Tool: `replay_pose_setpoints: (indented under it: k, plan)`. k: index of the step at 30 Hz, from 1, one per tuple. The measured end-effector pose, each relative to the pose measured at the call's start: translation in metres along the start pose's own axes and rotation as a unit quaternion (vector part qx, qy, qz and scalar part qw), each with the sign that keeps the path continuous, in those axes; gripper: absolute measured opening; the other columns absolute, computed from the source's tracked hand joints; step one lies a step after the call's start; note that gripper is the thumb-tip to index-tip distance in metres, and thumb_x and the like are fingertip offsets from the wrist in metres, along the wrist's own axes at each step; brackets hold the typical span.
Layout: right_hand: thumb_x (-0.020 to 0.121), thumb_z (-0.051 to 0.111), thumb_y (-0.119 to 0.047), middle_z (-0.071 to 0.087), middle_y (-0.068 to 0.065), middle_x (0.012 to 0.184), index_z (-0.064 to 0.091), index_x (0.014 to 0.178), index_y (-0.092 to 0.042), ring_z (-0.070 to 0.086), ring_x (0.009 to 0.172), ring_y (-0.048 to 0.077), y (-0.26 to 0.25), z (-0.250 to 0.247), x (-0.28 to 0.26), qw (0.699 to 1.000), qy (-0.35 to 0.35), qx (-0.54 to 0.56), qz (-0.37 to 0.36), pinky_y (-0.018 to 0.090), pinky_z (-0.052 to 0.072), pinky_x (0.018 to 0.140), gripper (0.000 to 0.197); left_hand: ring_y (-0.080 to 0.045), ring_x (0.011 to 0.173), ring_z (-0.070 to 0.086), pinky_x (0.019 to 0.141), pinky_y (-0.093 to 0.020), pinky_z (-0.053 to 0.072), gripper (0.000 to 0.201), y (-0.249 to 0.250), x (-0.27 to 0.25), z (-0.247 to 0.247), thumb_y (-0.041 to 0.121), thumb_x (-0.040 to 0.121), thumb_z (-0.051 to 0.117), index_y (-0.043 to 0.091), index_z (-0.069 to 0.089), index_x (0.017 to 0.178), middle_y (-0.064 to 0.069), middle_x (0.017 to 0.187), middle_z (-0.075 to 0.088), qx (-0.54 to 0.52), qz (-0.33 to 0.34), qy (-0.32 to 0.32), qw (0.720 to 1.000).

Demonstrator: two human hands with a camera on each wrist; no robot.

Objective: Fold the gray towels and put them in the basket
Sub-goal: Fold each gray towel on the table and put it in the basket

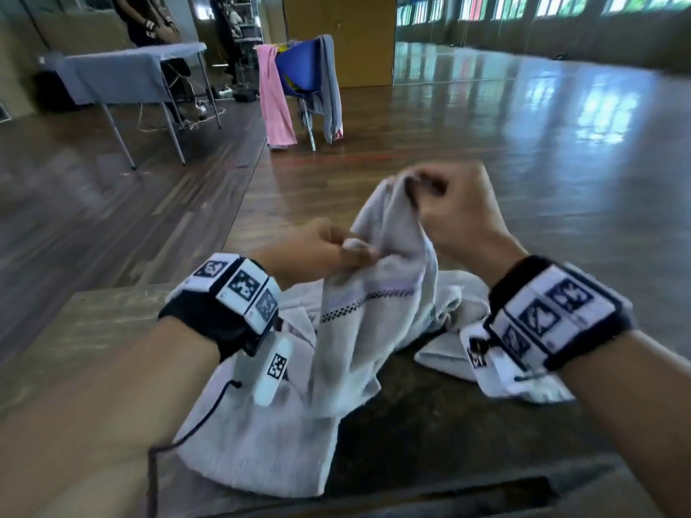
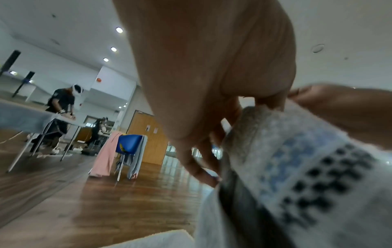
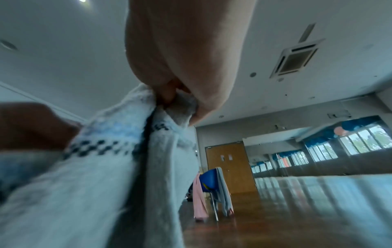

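Both hands pinch the pale gray terry towel (image 1: 377, 312): left hand (image 1: 321, 248) low, right hand (image 1: 456, 211) high (edge bunched); spread the corners before folding on the table (image 1: 448, 424).

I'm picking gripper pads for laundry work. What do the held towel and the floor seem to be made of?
Towel: looks like looped terry cloth, probably cotton, matte and fuzzy, with a flat woven band of dark checks. It drapes limply from the left hand and right hand.
Floor: looks like wood strips or wood-look laminate, glossy; it mirrors the windows.
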State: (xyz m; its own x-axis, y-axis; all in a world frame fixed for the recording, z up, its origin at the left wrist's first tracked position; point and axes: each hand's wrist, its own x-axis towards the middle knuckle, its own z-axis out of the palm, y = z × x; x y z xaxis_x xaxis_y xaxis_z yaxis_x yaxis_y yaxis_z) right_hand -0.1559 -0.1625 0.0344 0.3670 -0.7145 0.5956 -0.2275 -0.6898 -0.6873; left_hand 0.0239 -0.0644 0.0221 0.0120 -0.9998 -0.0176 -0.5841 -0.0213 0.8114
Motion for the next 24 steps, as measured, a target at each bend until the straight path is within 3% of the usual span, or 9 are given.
replay_pose_setpoints:
  k: [3,7,9,11,13,16,18,21,24]
  plan:
    - [0.092,0.06,-0.013,0.072,-0.01,0.084,0.081,0.094,-0.016,0.065,0.076,0.007,-0.005,-0.001,0.053,0.996,0.031,-0.048,-0.073,0.02,0.047,0.067,0.021,-0.031,0.072,0.066,0.074,-0.041,0.056,0.027,0.008,0.041,-0.017,0.024,0.094,0.068,-0.002,0.075,0.096,-0.024,0.092,0.074,0.027,0.03,0.159,0.986]
    - [0.092,0.058,-0.019,0.074,-0.011,0.103,0.08,0.104,-0.016,0.07,0.095,0.014,0.015,-0.012,0.098,0.986,0.05,-0.122,-0.101,0.029,0.056,0.086,0.025,-0.022,0.072,0.067,0.063,-0.028,0.054,0.023,0.014,0.08,-0.048,0.021,0.097,0.06,0.006,0.076,0.091,-0.008,0.081,0.071,0.177,0.08,0.313,0.93]
    - [0.09,0.058,-0.021,0.078,0.001,0.099,0.08,0.096,-0.016,0.07,0.092,0.023,0.036,-0.016,0.107,0.981,0.012,-0.186,-0.061,0.041,0.057,0.088,0.023,-0.014,0.054,0.051,0.047,-0.012,0.036,0.028,0.004,0.086,-0.058,0.023,0.098,0.058,0.014,0.067,0.073,-0.001,0.06,0.054,0.229,0.068,0.32,0.917]
    - [0.092,0.06,-0.02,0.077,0.003,0.092,0.081,0.094,-0.021,0.07,0.087,0.026,0.061,-0.018,0.105,0.974,-0.02,-0.227,0.011,0.043,0.058,0.086,0.021,-0.014,0.047,0.038,0.046,-0.022,0.03,0.044,-0.016,0.086,-0.064,0.03,0.1,0.055,0.016,0.051,0.058,0.001,0.05,0.042,0.271,0.044,0.29,0.917]
    - [0.093,0.061,-0.021,0.078,-0.003,0.101,0.08,0.102,-0.031,0.07,0.094,0.026,0.082,-0.019,0.092,0.965,-0.027,-0.25,0.071,0.042,0.057,0.089,0.023,-0.012,0.042,0.033,0.046,-0.025,0.026,0.057,-0.037,0.081,-0.065,0.042,0.101,0.048,0.019,0.041,0.05,0.003,0.047,0.039,0.297,0.028,0.243,0.923]
    - [0.087,0.059,-0.018,0.077,-0.005,0.108,0.078,0.101,-0.039,0.068,0.101,0.03,0.102,-0.009,0.069,0.957,-0.033,-0.271,0.1,0.042,0.056,0.088,0.032,-0.013,0.044,0.039,0.047,-0.026,0.024,0.062,-0.063,0.076,-0.061,0.052,0.099,0.048,0.023,0.046,0.044,0.01,0.045,0.041,0.305,0.016,0.232,0.924]
    - [0.083,0.056,-0.008,0.077,-0.001,0.106,0.08,0.099,-0.035,0.066,0.101,0.032,0.111,0.0,0.061,0.96,-0.026,-0.255,0.11,0.037,0.054,0.089,0.039,-0.022,0.053,0.055,0.051,-0.033,0.036,0.049,-0.068,0.074,-0.056,0.044,0.1,0.054,0.026,0.066,0.055,0.004,0.054,0.058,0.309,0.012,0.216,0.926]
    - [0.082,0.05,0.006,0.077,0.007,0.097,0.082,0.093,-0.025,0.055,0.084,0.022,0.121,0.011,0.055,0.969,-0.014,-0.216,0.122,0.028,0.044,0.082,0.045,-0.028,0.068,0.071,0.069,-0.041,0.054,0.027,-0.067,0.072,-0.052,0.028,0.1,0.058,0.013,0.08,0.097,-0.012,0.087,0.077,0.286,0.005,0.222,0.932]
    - [0.082,0.056,0.007,0.077,0.007,0.089,0.083,0.09,-0.021,0.048,0.071,0.01,0.119,0.012,0.057,0.974,0.01,-0.191,0.119,0.024,0.037,0.08,0.039,-0.031,0.072,0.066,0.069,-0.031,0.048,0.023,-0.059,0.072,-0.05,0.018,0.098,0.06,0.005,0.079,0.097,-0.016,0.085,0.075,0.246,0.022,0.277,0.929]
